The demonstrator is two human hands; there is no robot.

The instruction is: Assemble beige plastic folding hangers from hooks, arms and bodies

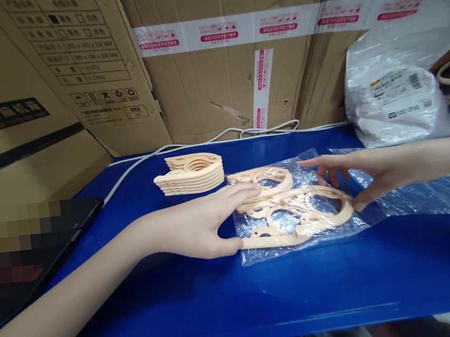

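Observation:
A clear plastic bag (274,254) lies flat on the blue table, with several beige plastic pieces (327,222) inside it, curved and with round openings; they look like folding hangers. My left hand (210,221) rests at the bag's left edge, fingers stretched over the pieces and thumb apart. At the bag's right end is my right hand (366,172), its fingers spread and its thumb by the end of a piece; nothing is gripped in it. Behind my left hand stands a neat stack of the same beige pieces (191,174), outside the bag.
Cardboard boxes (208,84) wall off the back and left of the blue table (302,294). A white cable (128,168) runs along the rear. At left lies a dark flat device (73,222), partly pixelated. A white labelled package (398,102) sits back right, with more clear plastic (432,195) before it.

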